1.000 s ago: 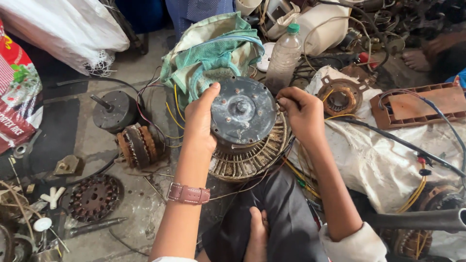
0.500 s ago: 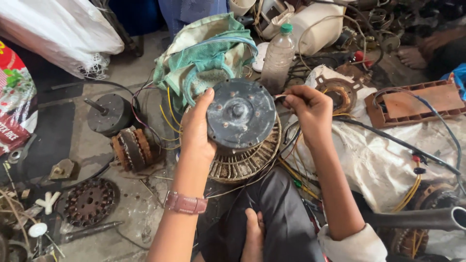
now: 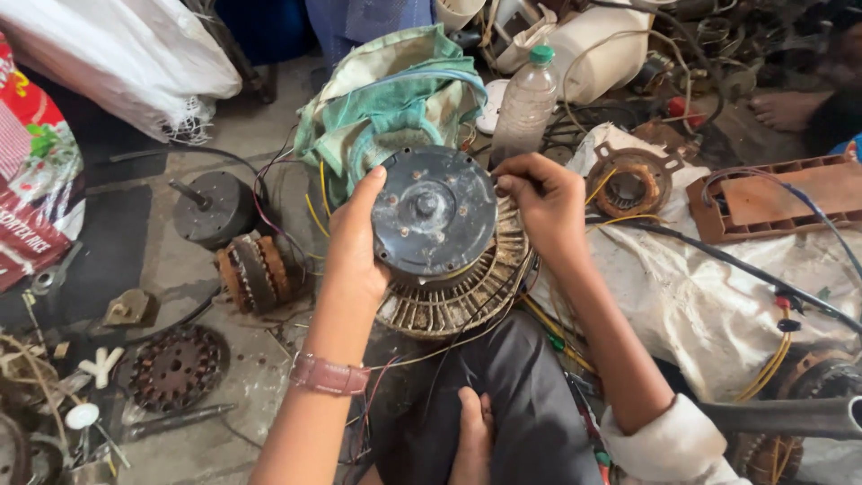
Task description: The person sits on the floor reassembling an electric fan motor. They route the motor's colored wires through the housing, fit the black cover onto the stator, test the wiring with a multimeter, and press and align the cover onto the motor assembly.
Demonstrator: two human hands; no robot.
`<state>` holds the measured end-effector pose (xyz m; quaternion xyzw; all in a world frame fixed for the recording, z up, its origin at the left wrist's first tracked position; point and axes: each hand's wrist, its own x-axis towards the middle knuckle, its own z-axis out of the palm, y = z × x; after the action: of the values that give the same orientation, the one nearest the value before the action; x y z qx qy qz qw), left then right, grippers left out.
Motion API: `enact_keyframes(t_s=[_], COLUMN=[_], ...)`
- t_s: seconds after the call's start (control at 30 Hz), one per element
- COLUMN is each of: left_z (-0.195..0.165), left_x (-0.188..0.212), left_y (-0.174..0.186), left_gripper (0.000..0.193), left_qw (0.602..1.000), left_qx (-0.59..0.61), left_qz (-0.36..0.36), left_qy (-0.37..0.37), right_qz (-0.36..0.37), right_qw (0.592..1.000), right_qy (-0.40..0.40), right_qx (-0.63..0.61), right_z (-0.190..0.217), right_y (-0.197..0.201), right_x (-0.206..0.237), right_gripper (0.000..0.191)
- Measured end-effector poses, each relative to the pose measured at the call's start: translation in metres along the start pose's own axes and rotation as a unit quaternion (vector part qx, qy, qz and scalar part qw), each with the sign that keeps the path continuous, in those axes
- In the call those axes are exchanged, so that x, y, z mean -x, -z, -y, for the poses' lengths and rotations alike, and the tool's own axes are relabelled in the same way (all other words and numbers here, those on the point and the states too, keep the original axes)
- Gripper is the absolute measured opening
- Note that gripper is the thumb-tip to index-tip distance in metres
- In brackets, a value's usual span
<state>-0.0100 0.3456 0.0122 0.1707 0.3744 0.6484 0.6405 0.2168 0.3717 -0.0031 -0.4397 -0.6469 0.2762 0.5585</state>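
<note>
A round dark metal motor cover (image 3: 433,214) sits tilted on top of a ribbed, rusty fan motor body (image 3: 467,292) that rests over my lap. My left hand (image 3: 355,242), with a pink strap at the wrist, grips the cover's left rim. My right hand (image 3: 543,202) pinches the cover's upper right edge with fingers and thumb. Thin wires trail from under the motor toward my legs.
A green cloth bag (image 3: 395,99) and a plastic bottle (image 3: 523,103) lie beyond the motor. A wound stator (image 3: 256,272), a dark motor with a shaft (image 3: 211,208) and a round rotor plate (image 3: 175,366) lie left. A copper-wound stator (image 3: 631,182) and a brown tray (image 3: 777,198) sit right.
Both hands have lifted and tilted the dark cover more toward me on the motor body. My right hand has shifted from the motor's side to the cover's upper edge.
</note>
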Motion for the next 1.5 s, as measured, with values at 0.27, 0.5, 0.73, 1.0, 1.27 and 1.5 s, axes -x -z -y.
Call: enact_keyframes(t_s=[0.27,0.5,0.73,1.0,1.27,1.5], left_z=[-0.007,0.009,0.015,0.023,0.002,0.012], left_x=[0.003,-0.003,0.000,0.004,-0.003,0.005], left_y=[0.002,-0.010,-0.006,-0.014,-0.005,-0.006], left_gripper=[0.039,0.042,0.041,0.041,0.041,0.041], left_qw=[0.998,1.000,0.999,0.995,0.999,0.997], left_qx=[0.005,0.000,0.017,0.086,0.032,0.074], left_qz=[0.057,0.008,0.003,-0.028,-0.010,-0.008], left_qy=[-0.022,0.021,-0.040,-0.047,-0.023,-0.019], right_qz=[-0.063,-0.060,0.022,-0.030,0.056,0.043], right_qw=[0.973,0.981,1.000,0.997,0.968,0.970], right_qy=[-0.105,0.128,0.018,0.008,0.210,0.202], right_qx=[-0.194,0.133,-0.005,-0.073,0.123,0.128], right_z=[-0.004,0.001,-0.009,-0.036,0.002,0.009], right_y=[0.020,0.015,0.015,0.002,0.018,0.010], right_x=[0.020,0.009,0.006,-0.014,-0.029,-0.027], right_gripper=[0.016,0.012,0.021,0.013,0.037,0.036])
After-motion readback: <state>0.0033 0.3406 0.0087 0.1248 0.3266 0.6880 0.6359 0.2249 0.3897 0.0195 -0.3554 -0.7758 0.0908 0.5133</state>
